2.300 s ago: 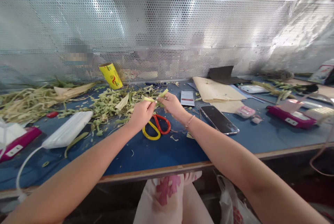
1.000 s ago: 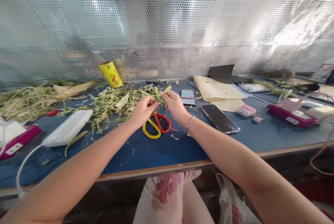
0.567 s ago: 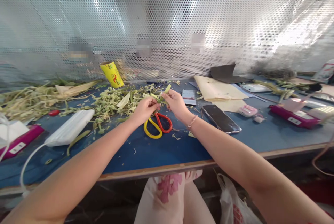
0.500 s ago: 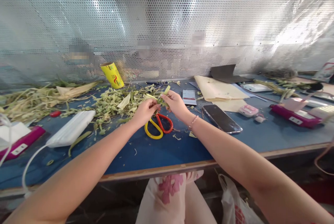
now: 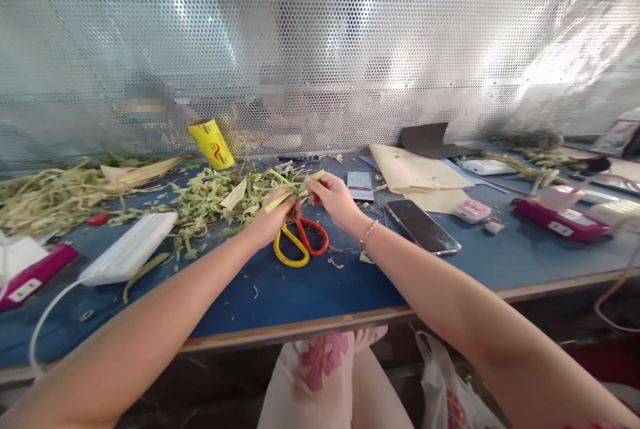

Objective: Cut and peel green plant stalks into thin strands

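My left hand (image 5: 274,217) is closed on pale green plant strips (image 5: 278,201), which stick out past its fingers. Close beside it, my right hand (image 5: 331,194) pinches the end of a green strip (image 5: 314,179) between thumb and fingers. The strips cross between the two hands, and I cannot tell whether they are one piece. Just below lie scissors (image 5: 299,242) with one yellow and one red handle; their blades are hidden under my hands. A heap of small pale green plant pieces (image 5: 205,199) spreads to the left of my hands.
A yellow tube (image 5: 213,143) leans by the perforated metal screen (image 5: 320,49). A white power bank-like block (image 5: 129,249) with a cable lies left. On the right are a phone (image 5: 423,225), beige paper (image 5: 415,172) and a pink case (image 5: 471,210). People show dimly behind the screen.
My left hand has turned, and a green strip now lies across it, pointing left. My right hand has stayed close by, still pinching a strip. The view has shifted slightly.
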A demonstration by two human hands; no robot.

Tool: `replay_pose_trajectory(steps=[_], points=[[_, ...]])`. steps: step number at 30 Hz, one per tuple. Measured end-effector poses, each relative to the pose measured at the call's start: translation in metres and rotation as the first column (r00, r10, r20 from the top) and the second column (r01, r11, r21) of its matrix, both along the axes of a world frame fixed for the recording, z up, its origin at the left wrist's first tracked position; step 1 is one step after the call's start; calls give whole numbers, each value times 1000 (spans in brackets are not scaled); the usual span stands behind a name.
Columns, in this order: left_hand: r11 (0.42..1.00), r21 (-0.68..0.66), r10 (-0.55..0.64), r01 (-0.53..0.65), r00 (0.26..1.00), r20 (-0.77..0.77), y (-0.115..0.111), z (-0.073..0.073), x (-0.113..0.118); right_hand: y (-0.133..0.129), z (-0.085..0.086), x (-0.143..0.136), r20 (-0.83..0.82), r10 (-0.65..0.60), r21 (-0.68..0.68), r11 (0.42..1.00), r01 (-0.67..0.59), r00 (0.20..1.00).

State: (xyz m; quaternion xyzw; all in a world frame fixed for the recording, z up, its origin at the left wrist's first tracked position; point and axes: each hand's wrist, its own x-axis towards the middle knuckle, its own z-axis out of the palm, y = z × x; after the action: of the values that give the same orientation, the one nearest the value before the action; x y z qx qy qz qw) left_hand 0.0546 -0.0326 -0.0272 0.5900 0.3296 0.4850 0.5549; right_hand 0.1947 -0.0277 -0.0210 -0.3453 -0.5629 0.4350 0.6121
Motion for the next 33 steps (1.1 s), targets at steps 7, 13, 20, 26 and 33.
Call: replay_pose_trajectory(steps=[7,13,20,26,33], points=[[984,-178,-11,-3,997,-78,-8,12,9,-7,7,-2,-270,-23,-143,990,-16,963],[988,-154,-48,28,991,-126,-8,11,8,-9,13,-1,-385,-26,-202,978,-56,923],[990,-138,-57,37,988,-142,-7,10,8,-7,14,0,-358,-23,-241,968,-68,933],[991,-134,-16,6,997,-75,-4,10,3,-4,7,2,-123,50,-126,990,-65,991],[989,-140,56,-52,998,29,-6,11,3,-11,6,2,311,-103,261,965,19,945]])
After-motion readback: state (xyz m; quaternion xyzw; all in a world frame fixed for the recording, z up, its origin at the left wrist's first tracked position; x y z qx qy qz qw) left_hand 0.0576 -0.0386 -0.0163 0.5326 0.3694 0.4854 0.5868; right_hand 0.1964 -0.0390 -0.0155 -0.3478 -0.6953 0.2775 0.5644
